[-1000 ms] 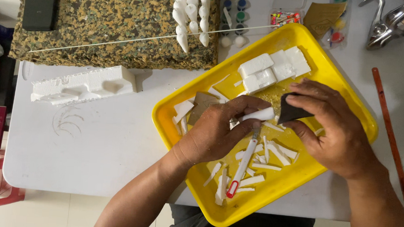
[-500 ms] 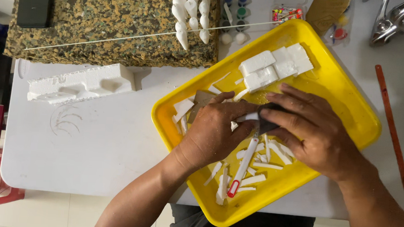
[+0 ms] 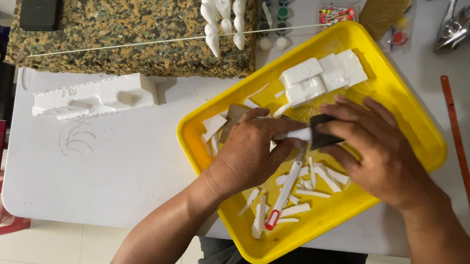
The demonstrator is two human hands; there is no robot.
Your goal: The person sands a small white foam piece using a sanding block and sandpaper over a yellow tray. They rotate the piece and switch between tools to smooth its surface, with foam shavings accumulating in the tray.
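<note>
- Two hands are at work over a yellow tray [image 3: 407,111] that rests on the white worktop [image 3: 109,179].
- A small white foam piece [image 3: 295,134] is pinched in the closed fingers of the left hand [image 3: 250,149], just above the middle of the tray.
- A dark pad [image 3: 323,137], possibly an abrasive block, is gripped in the curled right hand [image 3: 376,153] and is pressed against the outer end of the foam piece.
- The foam piece is judged to be very light, stiff yet brittle, and easily dented or snapped; a hold close to the worked end, with gentle pressure spread along its sides, is judged safest.
- Crumbs and dust are likely to be shed, so a slipping grip is possible.
- Thin white foam strips [image 3: 318,179] are scattered on the tray floor beneath the hands, and a slim cutter with a red end [image 3: 281,196] lies among them.
- Several chunkier foam blocks [image 3: 323,77] are stacked at the far corner of the tray.
- A long moulded foam block [image 3: 95,95] lies on the worktop, well apart from the tray.
</note>
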